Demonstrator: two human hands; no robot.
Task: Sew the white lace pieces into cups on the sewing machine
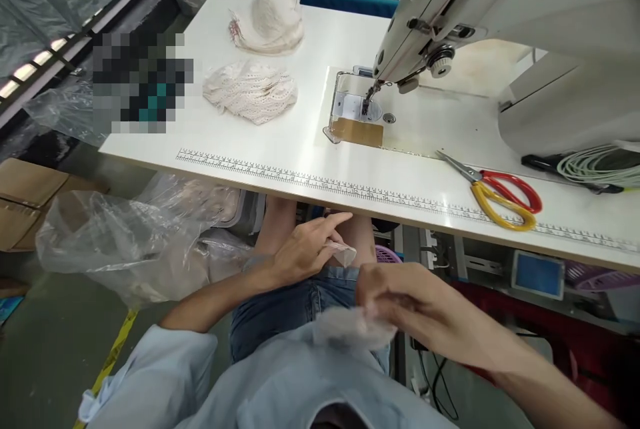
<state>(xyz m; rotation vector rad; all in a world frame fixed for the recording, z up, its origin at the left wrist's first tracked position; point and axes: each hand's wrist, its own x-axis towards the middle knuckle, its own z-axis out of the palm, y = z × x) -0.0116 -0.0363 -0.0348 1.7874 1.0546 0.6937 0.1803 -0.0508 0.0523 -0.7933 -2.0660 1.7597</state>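
Observation:
Over my lap, just below the table's front edge, my left hand (306,249) has a small white piece of fabric (346,254) pinched in its fingers, the index finger stretched out. My right hand (400,295), smeared by motion, is closed on a whitish cloth (345,329) that hangs in front of my shirt. This cloth is too blurred to make out its shape. On the table lie a gathered pile of white eyelet lace (253,92) and, behind it, a rounded white fabric bundle (275,19). Both hands are apart from these piles.
A sewing machine (440,35) stands on the white table (315,155). Red-and-yellow-handled scissors (505,199) lie across the printed ruler at the right, near a coil of pale cord (600,165). Below left are a clear plastic bag (125,242) and a cardboard box (30,195).

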